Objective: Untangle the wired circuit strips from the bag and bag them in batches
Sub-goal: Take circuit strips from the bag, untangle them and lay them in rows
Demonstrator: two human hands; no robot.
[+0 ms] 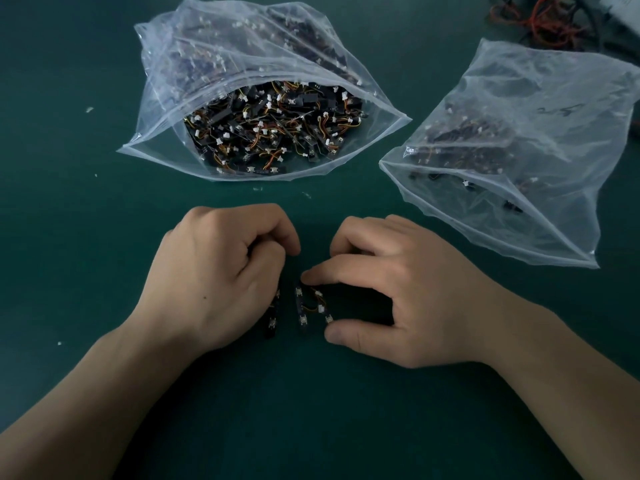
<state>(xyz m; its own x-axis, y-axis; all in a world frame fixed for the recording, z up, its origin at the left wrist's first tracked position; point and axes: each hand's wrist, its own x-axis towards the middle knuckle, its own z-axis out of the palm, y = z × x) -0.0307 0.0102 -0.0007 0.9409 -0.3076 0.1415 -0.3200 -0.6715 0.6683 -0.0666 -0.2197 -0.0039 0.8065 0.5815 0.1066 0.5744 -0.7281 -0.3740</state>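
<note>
A large clear zip bag [162, 109] lies open at the top centre, packed with tangled black circuit strips [270, 129] on orange and yellow wires. A second clear bag [540, 161] at the right holds fewer strips. Low in the middle, my left hand [214, 275] is curled over a black strip [272, 322] that sticks out below its fingers. My right hand [391, 292] pinches a small cluster of wired strips [310, 308] between forefinger and thumb on the green mat. The two hands are a short gap apart.
A dark green mat [69, 220] covers the table. Red and black cables [550, 22] lie heaped at the top right corner. Small white scraps [90, 109] dot the mat at the left and below the big bag.
</note>
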